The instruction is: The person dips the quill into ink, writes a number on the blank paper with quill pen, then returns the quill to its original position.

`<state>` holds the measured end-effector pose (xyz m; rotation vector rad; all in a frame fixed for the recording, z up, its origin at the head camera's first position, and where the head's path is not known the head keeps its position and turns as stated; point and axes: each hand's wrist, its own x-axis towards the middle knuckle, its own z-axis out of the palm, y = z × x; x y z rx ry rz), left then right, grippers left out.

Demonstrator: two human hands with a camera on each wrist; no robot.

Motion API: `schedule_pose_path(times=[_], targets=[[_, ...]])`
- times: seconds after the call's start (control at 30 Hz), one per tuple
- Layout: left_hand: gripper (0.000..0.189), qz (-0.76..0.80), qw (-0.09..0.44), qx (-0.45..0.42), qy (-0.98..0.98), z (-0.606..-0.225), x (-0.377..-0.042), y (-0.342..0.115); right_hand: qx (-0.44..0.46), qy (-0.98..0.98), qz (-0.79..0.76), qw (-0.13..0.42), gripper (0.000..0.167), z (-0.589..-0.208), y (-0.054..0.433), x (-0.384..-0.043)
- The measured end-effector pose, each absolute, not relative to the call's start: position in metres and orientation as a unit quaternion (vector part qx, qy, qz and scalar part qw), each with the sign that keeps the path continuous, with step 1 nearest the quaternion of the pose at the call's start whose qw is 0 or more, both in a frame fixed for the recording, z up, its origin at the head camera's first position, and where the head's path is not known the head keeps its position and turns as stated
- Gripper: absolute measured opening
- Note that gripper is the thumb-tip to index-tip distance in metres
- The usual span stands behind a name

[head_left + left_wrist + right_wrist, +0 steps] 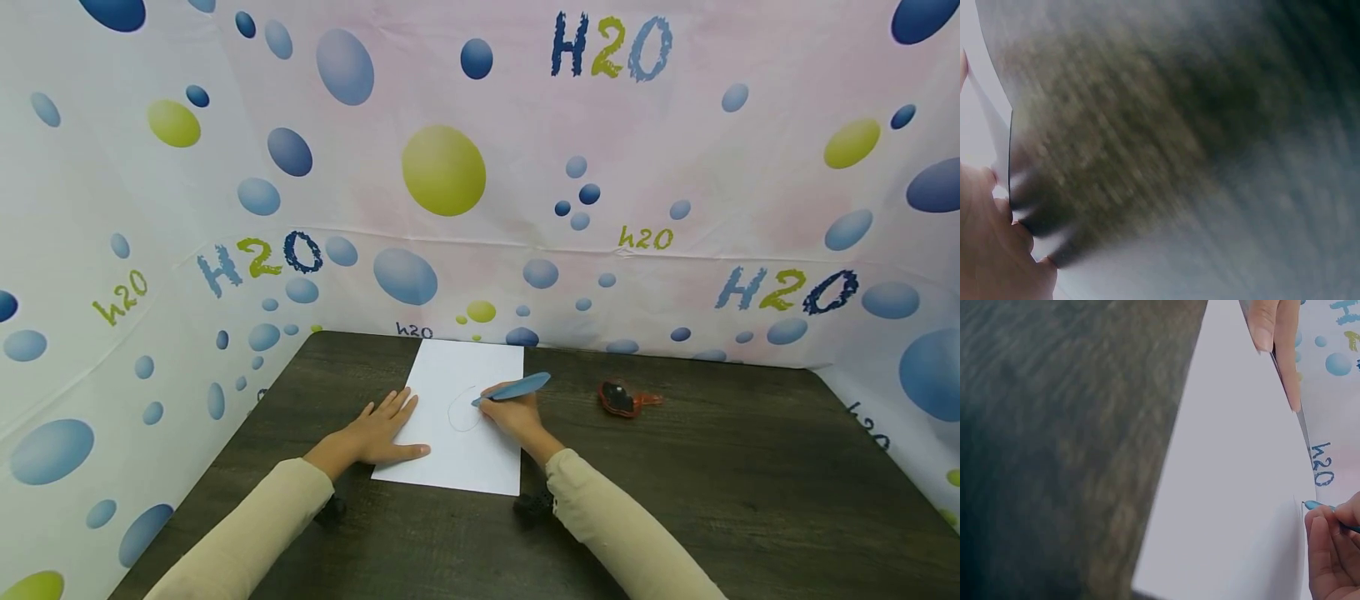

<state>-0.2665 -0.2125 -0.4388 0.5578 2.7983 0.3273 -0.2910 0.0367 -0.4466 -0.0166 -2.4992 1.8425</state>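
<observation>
A white sheet of paper point(465, 462) lies on the dark table, with a thin curved line point(450, 417) drawn on it, open on its right side. My right hand point(516, 415) pinches a blue pen with a feather-shaped upper end point(525, 385), its tip down at the paper near the line. In the right wrist view, the pen's tip point(1311, 504) pokes out beyond the fingers. My left hand point(378, 429) rests with spread fingers over the sheet's left edge, the thumb lying on the paper and the other fingers pointing away from me.
To the right of the paper lies a small orange-and-black object point(621, 400) with a narrow end. A white cloth printed with bubbles and "H2O" point(525, 283) hangs behind the table point(712, 467) and along both sides.
</observation>
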Motion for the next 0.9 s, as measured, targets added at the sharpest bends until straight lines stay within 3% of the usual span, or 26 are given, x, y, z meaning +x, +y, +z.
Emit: schedule_pose_path(times=[0.5,0.9], targets=[[0.100,0.105,0.142,0.184,0.967,-0.440,-0.268,-0.211,0.040,-0.809,0.586,0.012,0.015,-0.444,0.025,-0.281],[0.100,0.104,0.143,0.185,0.967,-0.441,-0.269,-0.213,0.091,-0.807,0.584,-0.025,0.015,-0.446,0.021,-0.275]])
